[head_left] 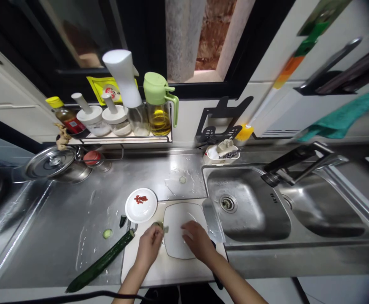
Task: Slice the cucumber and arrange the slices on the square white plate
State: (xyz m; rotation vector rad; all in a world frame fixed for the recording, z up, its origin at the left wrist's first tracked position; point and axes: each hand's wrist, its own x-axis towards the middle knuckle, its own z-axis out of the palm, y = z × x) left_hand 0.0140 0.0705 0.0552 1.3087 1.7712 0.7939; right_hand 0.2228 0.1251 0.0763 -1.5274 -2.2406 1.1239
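Observation:
My left hand (149, 245) is closed at the left edge of a squarish white plate (178, 214). Its fingertips pinch small green pieces that look like cucumber slices (160, 225), partly hidden by the fingers. Over the plate's right half hovers my right hand (199, 241), fingers curved and apart, holding nothing. The plate rests on a white cutting board (178, 272). A cleaver (212, 217) lies along the board's right side, its handle partly behind my right arm. Left of the board lies a long cut cucumber (100, 262), with a cucumber end (122, 220) and a slice (107, 233) nearby.
A round white plate (151, 211) with red bits overlaps the board's top left corner. A double sink (250, 228) with a black faucet (285, 164) is at right. Seasoning jars and an oil pitcher (159, 105) stand on a rack; a lidded pot (53, 162) sits at left.

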